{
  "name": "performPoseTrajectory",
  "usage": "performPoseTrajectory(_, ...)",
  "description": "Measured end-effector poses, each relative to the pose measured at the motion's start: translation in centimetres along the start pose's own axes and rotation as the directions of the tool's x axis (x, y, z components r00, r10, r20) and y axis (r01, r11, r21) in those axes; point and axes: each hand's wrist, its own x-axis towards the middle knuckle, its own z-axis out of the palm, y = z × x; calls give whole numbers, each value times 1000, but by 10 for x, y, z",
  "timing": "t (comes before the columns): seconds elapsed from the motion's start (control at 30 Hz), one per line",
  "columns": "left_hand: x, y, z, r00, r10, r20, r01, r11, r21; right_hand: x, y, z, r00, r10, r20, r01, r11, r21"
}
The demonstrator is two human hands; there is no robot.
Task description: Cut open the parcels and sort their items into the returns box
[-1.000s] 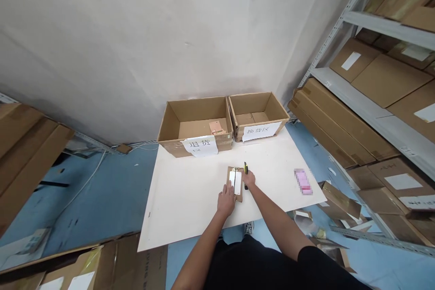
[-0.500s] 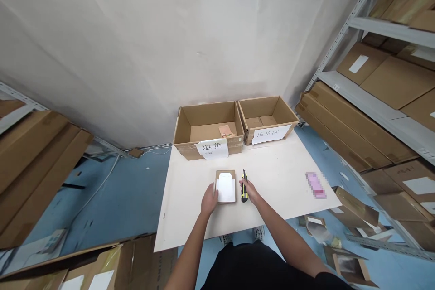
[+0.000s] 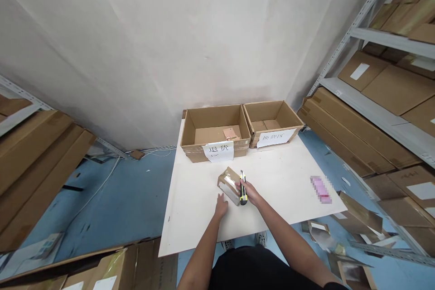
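Note:
A small brown cardboard parcel (image 3: 229,183) with a white label stands tilted on the white table (image 3: 278,190). My left hand (image 3: 221,205) is just below its near corner, fingers curled and touching it. My right hand (image 3: 248,189) grips a yellow and black utility knife (image 3: 242,187) right beside the parcel's right side.
Two open cardboard boxes with paper labels stand at the table's far edge, the larger box (image 3: 215,132) left, the smaller box (image 3: 273,122) right. A pink item (image 3: 321,189) lies near the right edge. Metal shelving with cartons stands on the right; cartons lie on the floor at left.
The parcel, lying flat before, has been tipped up onto an edge and turned. My right hand with the knife has moved in against it. The camera has shifted left.

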Motion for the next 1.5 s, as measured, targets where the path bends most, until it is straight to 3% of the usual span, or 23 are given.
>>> performPoseTrajectory(0.1,-3,-11,-19,987,-98,-127,96,995,-25,-3,5,6,1000,-2,-7,2,1000,-5)
performPoseTrajectory(0.2,-5,-2,-26,972,23,-232,-30,999,-28,-4,18,12,997,0,-83,-9,994,-110)
performPoseTrajectory(0.3,-1,22,-16,969,132,-211,-130,991,25,-4,21,13,985,-55,-162,-7,932,-362)
performPoseTrajectory(0.43,13,47,1,986,105,-130,-101,994,37,-4,0,9,981,-171,-88,54,684,-728)
performPoseTrajectory(0.53,23,46,0,970,238,-39,-237,971,34,0,-22,12,974,-223,49,151,469,-870)
performPoseTrajectory(0.6,27,40,-6,939,339,64,-341,940,17,4,-30,16,970,-220,104,185,384,-905)
performPoseTrajectory(0.67,28,34,-13,913,387,127,-390,921,4,9,-31,19,978,-190,89,151,341,-928)
performPoseTrajectory(0.8,23,30,-18,925,361,115,-369,928,57,11,-17,19,991,-133,4,52,358,-932)
performPoseTrajectory(0.9,18,28,-18,935,338,112,-344,938,45,9,-5,15,986,-162,34,98,404,-910)
performPoseTrajectory(1.03,18,26,-17,912,398,105,-392,917,-70,13,0,15,980,-194,41,123,434,-893)
performPoseTrajectory(1.23,24,22,-16,913,394,109,-388,919,-71,27,-10,17,991,-122,57,97,352,-931)
performPoseTrajectory(1.5,30,16,-15,909,405,100,-399,914,-79,26,-29,15,998,25,57,45,328,-944)
